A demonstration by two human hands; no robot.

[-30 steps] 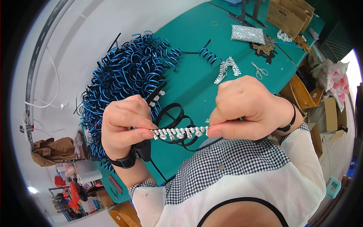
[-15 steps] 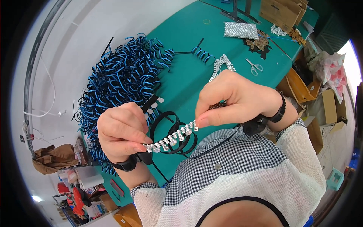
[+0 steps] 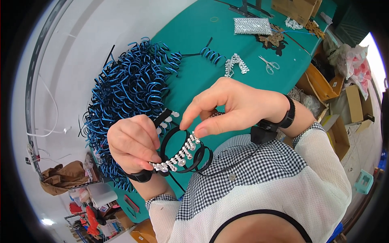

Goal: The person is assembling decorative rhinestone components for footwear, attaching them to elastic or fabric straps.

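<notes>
A strip of silvery rhinestone trim with dangling drops (image 3: 180, 156) curves between my hands. My left hand (image 3: 133, 141) is closed, pinching the trim's lower left end between thumb and fingers. A black coiled strap (image 3: 170, 139) loops behind the trim, and a black piece with pale round discs (image 3: 164, 120) sticks out beside the left fingers. My right hand (image 3: 239, 107) hovers at the trim's upper end, thumb and forefinger apart, the thumb tip right by it. Something brown and beaded-looking (image 3: 216, 114) shows under the right fingers; whether they touch it is hidden.
A big heap of blue-and-black coiled strips (image 3: 129, 81) covers the left of the green table (image 3: 190, 32). Beyond my right hand lie more rhinestone trim (image 3: 237, 65), scissors (image 3: 269, 65), a silvery packet (image 3: 252, 26) and brown ornate pieces (image 3: 272, 39). Cardboard boxes (image 3: 338, 133) stand at right.
My right thumb and forefinger have parted from the trim's end and moved left. The trim now bends upward more steeply at that end. My left hand keeps its pinch.
</notes>
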